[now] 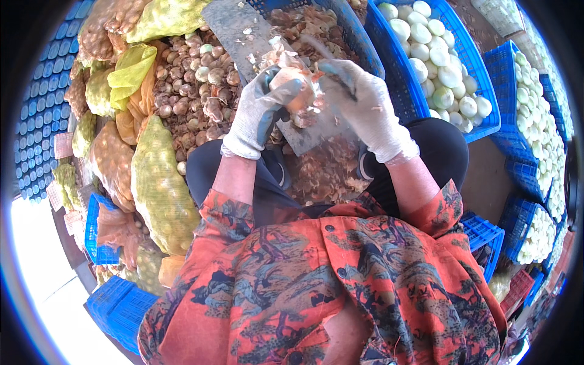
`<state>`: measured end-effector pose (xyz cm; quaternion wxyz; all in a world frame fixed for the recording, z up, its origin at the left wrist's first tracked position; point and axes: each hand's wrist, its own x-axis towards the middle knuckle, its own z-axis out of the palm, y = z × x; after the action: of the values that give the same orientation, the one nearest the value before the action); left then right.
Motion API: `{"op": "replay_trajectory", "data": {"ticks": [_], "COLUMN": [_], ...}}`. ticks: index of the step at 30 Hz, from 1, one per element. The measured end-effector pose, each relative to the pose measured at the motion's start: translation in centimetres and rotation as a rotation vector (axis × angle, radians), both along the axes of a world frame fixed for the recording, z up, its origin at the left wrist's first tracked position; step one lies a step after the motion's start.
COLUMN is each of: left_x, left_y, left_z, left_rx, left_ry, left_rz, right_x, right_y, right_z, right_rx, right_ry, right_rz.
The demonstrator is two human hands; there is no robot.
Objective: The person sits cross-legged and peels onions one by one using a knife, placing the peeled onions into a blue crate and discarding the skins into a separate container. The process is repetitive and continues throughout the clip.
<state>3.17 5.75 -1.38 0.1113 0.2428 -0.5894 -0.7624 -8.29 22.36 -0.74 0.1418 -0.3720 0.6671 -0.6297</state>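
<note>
My left hand point(262, 102), in a white knit glove with a bluish-grey palm, grips an onion point(292, 86) with loose papery skin hanging from it. Beside the onion, to its right, is my gloved right hand point(358, 98), its thumb and fingers bent together near the skin; a thin blurred shape sticks up from its fingertips, and I cannot tell what it is. Below both hands a grey board point(299, 137) slopes down, strewn with skin scraps. Unpeeled onions point(200, 91) lie in a large heap left of the hands.
A blue plastic crate of peeled white onions point(490, 121) stands at the right, with several more filled crates point(515, 150) beyond. Another blue crate point(372, 50) holds onion skins. Yellow mesh sacks of onions point(162, 196) line the left. Skins point(326, 173) cover the floor between my legs.
</note>
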Motion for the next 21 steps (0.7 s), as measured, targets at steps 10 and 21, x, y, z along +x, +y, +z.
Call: {"op": "replay_trajectory", "data": {"ticks": [10,21], "left_x": [0.4,0.5], "left_y": [-0.1,-0.4], "left_z": [1.2,2.4], "left_rx": [-0.096,-0.047], "left_ry": [0.066,0.122], "left_rz": [-0.213,-0.355], "right_x": [-0.2,-1.3], "right_y": [-0.2,0.8], "right_z": [0.2,-0.8], "right_rx": [0.116,0.045], "right_ry": [0.102,-0.712], "right_rz": [0.021,0.063]}}
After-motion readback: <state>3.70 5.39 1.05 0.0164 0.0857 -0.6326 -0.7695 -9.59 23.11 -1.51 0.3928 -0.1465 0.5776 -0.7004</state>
